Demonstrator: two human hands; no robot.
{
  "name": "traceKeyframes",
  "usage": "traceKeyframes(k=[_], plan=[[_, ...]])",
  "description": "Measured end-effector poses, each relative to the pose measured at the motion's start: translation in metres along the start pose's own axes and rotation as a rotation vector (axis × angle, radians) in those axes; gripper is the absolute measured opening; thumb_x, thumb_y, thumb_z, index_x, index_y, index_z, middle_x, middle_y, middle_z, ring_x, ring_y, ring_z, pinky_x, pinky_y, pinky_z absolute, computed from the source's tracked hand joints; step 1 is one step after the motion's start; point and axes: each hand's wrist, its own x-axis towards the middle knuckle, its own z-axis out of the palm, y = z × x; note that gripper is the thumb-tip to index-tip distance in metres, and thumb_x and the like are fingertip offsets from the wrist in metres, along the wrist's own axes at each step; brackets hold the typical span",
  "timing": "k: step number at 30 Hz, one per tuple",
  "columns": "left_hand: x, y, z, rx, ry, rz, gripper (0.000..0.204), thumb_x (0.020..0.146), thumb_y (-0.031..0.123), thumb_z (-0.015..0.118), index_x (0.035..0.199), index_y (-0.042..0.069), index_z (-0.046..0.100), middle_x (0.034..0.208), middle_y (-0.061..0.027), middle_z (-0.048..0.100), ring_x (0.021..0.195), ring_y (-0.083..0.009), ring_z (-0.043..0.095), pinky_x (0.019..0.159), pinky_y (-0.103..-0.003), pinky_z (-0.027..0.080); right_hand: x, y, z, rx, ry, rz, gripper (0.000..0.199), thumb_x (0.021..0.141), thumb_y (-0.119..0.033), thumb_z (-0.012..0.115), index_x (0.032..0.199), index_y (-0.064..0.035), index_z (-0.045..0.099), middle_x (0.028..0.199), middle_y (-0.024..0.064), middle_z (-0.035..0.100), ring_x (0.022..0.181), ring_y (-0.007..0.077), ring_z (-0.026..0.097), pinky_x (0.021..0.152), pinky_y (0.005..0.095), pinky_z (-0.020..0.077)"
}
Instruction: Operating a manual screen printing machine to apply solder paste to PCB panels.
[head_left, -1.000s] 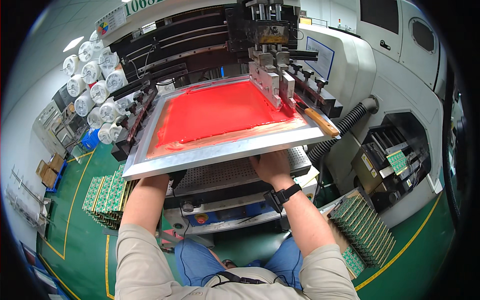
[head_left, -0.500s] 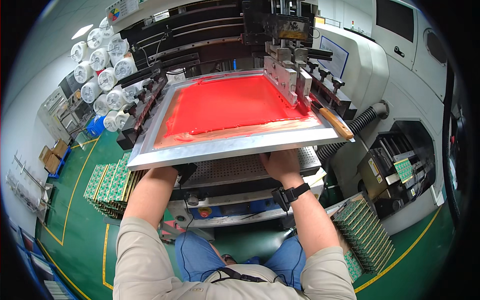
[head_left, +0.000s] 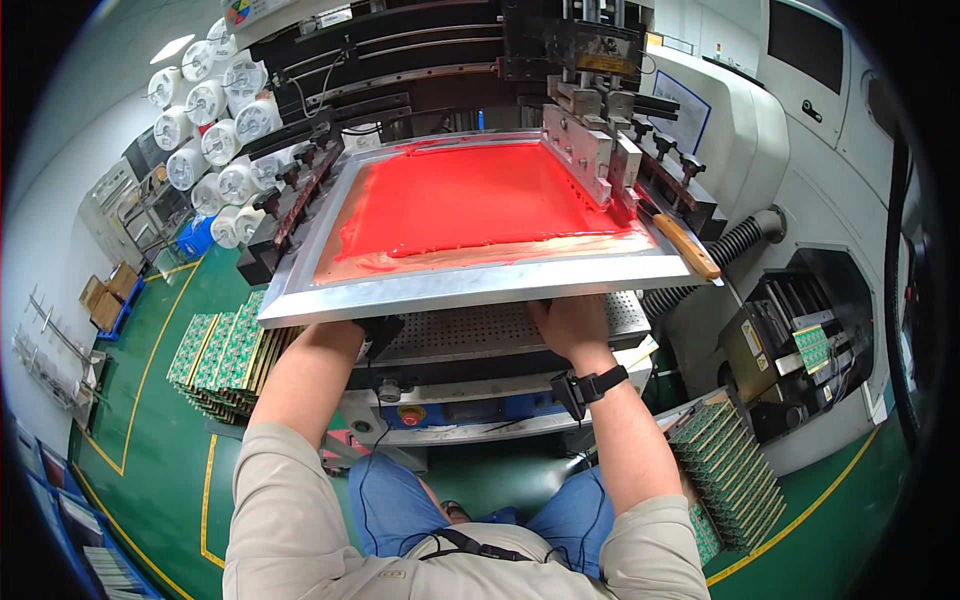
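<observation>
Both my arms reach under the front edge of an aluminium-framed printing screen (head_left: 480, 286), whose mesh is coated with red paste (head_left: 450, 200). Only the wrist end of my left hand (head_left: 347, 334) shows, beside a black strap-on device; its fingers are hidden beneath the frame. The back of my right hand (head_left: 575, 326) lies over the perforated metal bed (head_left: 465, 330) under the screen, its fingertips also covered by the frame. Whether either hand holds anything cannot be seen. A wooden-handled spatula (head_left: 685, 247) rests on the frame's right side, near the metal squeegee blades (head_left: 578, 150).
Stacked green circuit boards stand at left (head_left: 222, 350) and right (head_left: 725, 470). An upright machine (head_left: 840, 180) with a ribbed black hose (head_left: 735, 242) is at right. White tubs (head_left: 205, 102) are piled at far left. A red button (head_left: 411, 414) sits on the printer's front.
The view has shifted slightly, so the screen appears a little farther right and higher. Both hands remain under the frame, with little visible movement.
</observation>
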Motion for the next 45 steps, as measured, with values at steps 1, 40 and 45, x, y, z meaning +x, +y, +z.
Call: traceKeyframes(k=[1, 40, 45], plan=[[-0.001, 0.0, 0.0, -0.003, 0.0, 0.0, 0.049, 0.106, 0.036, 0.04, 0.146, 0.007, 0.043, 0.148, -0.0127, 0.047, 0.134, -0.027, 0.046, 0.115, -0.04, 0.035, 0.0, 0.0, 0.0, -0.006, 0.012, -0.008, 0.041, 0.084, -0.031, 0.069, 0.114, -0.003, 0.066, 0.112, 0.0209, 0.066, 0.109, 0.0405, 0.059, 0.096, 0.0511, 0.0441], [-0.043, -0.024, 0.001, 2.064, -0.358, 0.401, 0.043, 0.098, 0.033, 0.054, 0.132, 0.007, 0.057, 0.133, -0.0165, 0.06, 0.12, -0.0322, 0.057, 0.101, -0.041, 0.046, -0.003, -0.002, -0.003, -0.073, -0.087, 0.021, 0.054, 0.087, -0.037, 0.066, 0.126, 0.0001, 0.059, 0.125, 0.0248, 0.061, 0.119, 0.042, 0.054, 0.103, 0.0507, 0.0411], [-0.134, -0.017, 0.116, 2.008, -0.591, 0.142, 0.031, 0.082, 0.018, 0.07, 0.112, 0.008, 0.068, 0.082, -0.0129, 0.064, 0.08, -0.0342, 0.062, 0.073, -0.042, 0.05, -0.022, -0.003, -0.013, -0.061, 0.05, -0.05, 0.044, 0.085, -0.027, 0.069, 0.12, -0.0004, 0.062, 0.119, 0.0235, 0.063, 0.115, 0.0407, 0.056, 0.099, 0.0498, 0.0432]])
